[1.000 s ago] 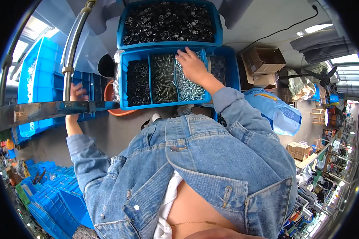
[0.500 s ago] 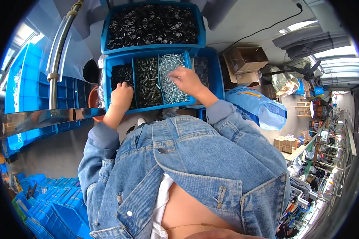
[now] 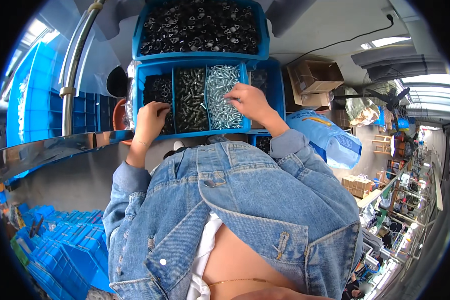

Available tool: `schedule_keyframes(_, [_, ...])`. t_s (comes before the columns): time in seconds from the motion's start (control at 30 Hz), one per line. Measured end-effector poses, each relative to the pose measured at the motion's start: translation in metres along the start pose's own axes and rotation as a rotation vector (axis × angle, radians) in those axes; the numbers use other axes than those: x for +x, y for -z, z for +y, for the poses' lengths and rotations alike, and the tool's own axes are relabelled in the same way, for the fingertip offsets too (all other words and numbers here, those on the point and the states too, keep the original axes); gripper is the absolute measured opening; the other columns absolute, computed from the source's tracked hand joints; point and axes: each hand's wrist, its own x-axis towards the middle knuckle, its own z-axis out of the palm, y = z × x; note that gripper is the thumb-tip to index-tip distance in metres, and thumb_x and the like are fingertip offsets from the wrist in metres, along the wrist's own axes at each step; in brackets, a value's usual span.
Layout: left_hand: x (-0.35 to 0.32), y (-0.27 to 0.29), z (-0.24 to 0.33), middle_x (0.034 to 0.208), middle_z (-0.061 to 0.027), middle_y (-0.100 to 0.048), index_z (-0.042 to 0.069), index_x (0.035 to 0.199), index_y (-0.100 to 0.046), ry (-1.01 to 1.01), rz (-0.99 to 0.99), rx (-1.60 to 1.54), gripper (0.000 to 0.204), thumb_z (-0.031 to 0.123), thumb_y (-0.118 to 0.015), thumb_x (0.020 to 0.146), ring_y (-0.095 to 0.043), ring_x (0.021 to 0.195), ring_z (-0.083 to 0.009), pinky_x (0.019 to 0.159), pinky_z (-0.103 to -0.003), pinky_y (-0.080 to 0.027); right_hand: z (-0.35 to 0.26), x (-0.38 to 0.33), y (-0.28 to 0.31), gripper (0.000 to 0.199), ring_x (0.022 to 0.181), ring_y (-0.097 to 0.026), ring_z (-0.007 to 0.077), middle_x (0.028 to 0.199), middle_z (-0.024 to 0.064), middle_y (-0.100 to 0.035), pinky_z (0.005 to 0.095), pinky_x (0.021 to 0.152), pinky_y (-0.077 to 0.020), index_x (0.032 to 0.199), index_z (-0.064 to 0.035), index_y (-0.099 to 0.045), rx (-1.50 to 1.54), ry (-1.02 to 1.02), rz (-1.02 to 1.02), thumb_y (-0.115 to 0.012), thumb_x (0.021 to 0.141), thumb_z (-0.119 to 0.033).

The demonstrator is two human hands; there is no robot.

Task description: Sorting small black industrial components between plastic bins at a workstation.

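Observation:
A blue divided bin (image 3: 185, 134) lies in front of me with three compartments. Small black parts (image 3: 157, 90) fill its left one, dark bolts (image 3: 190, 100) the middle one, and shiny silver screws (image 3: 222, 80) the right one. Over the near part of the black pieces is my left hand (image 3: 152, 119), fingers curled and thumb against them; anything inside is hidden. My right hand (image 3: 252, 104) reaches across the bin's right edge, its thumb and fingertips pinched just above the silver screws. Whatever lies in that pinch is too small to make out.
Beyond the divided bin stands a larger blue bin (image 3: 200, 56) of black clip-like parts. Cardboard boxes (image 3: 315, 75) and a blue-and-white sack (image 3: 325, 137) stand at right. A metal pole (image 3: 69, 105) rises at left, and blue crates (image 3: 80, 250) are stacked at lower left.
The view has shifted slightly, moving the bins rightward in the picture. My right fingertips have moved right over the silver screws. My left fingers have turned a little to the right.

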Motion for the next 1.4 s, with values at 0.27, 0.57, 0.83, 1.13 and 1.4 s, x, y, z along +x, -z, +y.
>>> schedule_keyframes(0.27, [0.007, 0.004, 0.018, 0.072, -0.0038, -0.057, 0.001, 0.087, -0.063, 0.585, -0.103, -1.278, 0.012, 0.01, -0.056, 0.083, -0.056, 0.071, -0.0093, 0.064, -0.022, -0.046, -0.007, 0.016, 0.024, 0.014, 0.065, -0.051, 0.0123, 0.074, 0.0023, -0.054, 0.0259, 0.057, -0.0425, 0.093, 0.0001, -0.06, 0.985, -0.327, 0.004, -0.061, 0.083, -0.01])
schedule_keyframes(0.57, [0.079, -0.036, 0.04, 0.085, -0.0057, -0.061, 0.007, 0.083, -0.063, -0.061, 0.048, 0.341, 0.009, 0.014, -0.058, 0.078, -0.063, 0.079, -0.0226, 0.064, -0.034, -0.051, 0.019, 0.128, 0.064, 0.025, 0.049, -0.04, 0.0113, 0.058, -0.0016, -0.046, 0.0258, 0.046, -0.0358, 0.081, -0.003, -0.059, 0.281, -0.046, 0.154, -0.062, 0.086, -0.028])
schedule_keyframes(0.83, [0.091, -0.051, 0.023, 0.087, -0.0092, -0.062, 0.01, 0.081, -0.065, -0.097, -0.056, 0.673, 0.012, 0.018, -0.063, 0.073, -0.063, 0.082, -0.0272, 0.064, -0.038, -0.052, 0.022, 0.127, 0.059, 0.024, 0.048, -0.043, 0.0113, 0.059, -0.0002, -0.051, 0.0246, 0.044, -0.0344, 0.077, -0.0021, -0.061, 0.024, 0.03, 0.282, -0.064, 0.082, -0.026])
schedule_keyframes(1.13, [0.088, 0.036, 0.104, 0.078, -0.0127, -0.062, 0.004, 0.078, -0.066, -0.295, -0.327, 0.217, 0.015, 0.016, -0.065, 0.068, -0.062, 0.075, -0.029, 0.065, -0.038, -0.05, 0.032, 0.041, 0.001, 0.02, 0.069, -0.048, 0.0148, 0.08, 0.004, -0.05, 0.0255, 0.059, -0.0415, 0.096, -0.005, -0.054, 1.81, -0.423, -0.444, -0.045, 0.088, -0.021])
schedule_keyframes(1.4, [0.079, -0.016, 0.123, 0.079, -0.0141, -0.06, 0.001, 0.084, -0.064, -0.587, -0.384, 0.045, 0.015, 0.007, -0.064, 0.071, -0.061, 0.075, -0.0289, 0.067, -0.036, -0.049, 0.007, 0.009, -0.048, 0.027, 0.086, -0.057, 0.0234, 0.094, 0.0118, -0.057, 0.0373, 0.083, -0.0492, 0.1, 0.0014, -0.055, 1.553, -0.601, 0.122, -0.039, 0.092, -0.018])
